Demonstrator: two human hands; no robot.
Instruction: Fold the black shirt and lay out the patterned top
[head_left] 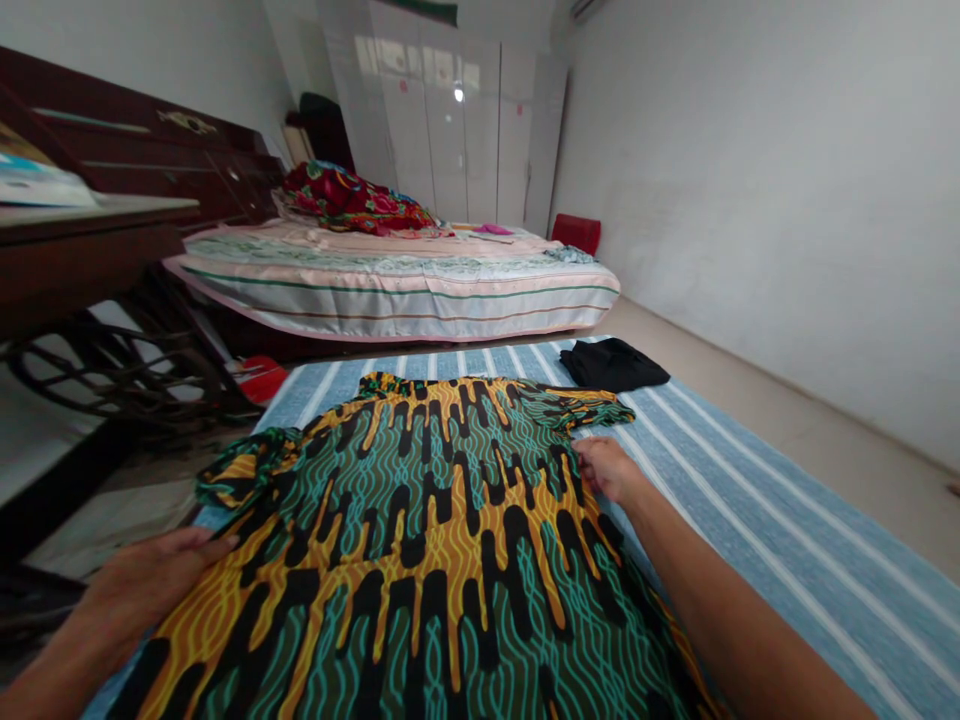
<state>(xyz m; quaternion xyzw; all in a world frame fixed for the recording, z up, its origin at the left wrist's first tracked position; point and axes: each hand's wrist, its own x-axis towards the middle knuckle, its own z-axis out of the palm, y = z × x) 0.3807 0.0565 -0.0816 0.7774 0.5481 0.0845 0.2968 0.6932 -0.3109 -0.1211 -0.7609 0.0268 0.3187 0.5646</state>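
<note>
A patterned short-sleeved dress (420, 540) in green, black and yellow lies spread out on a blue-and-white striped cloth (742, 500). Its collar points away from me and its lower part runs out of view at the bottom. My left hand (169, 570) grips the dress's left edge below the bunched left sleeve, thumb on top. At the opposite edge, just under the right sleeve, my right hand (609, 468) pinches the fabric between closed fingers. Beyond the right sleeve rests a folded black garment (615, 364).
A bed (405, 290) with a red floral blanket (352, 200) stands ahead. On the left is a sewing-machine table (97, 225) with an iron wheel below. A white wardrobe (450, 130) fills the back, and a white wall (787, 180) runs along the right.
</note>
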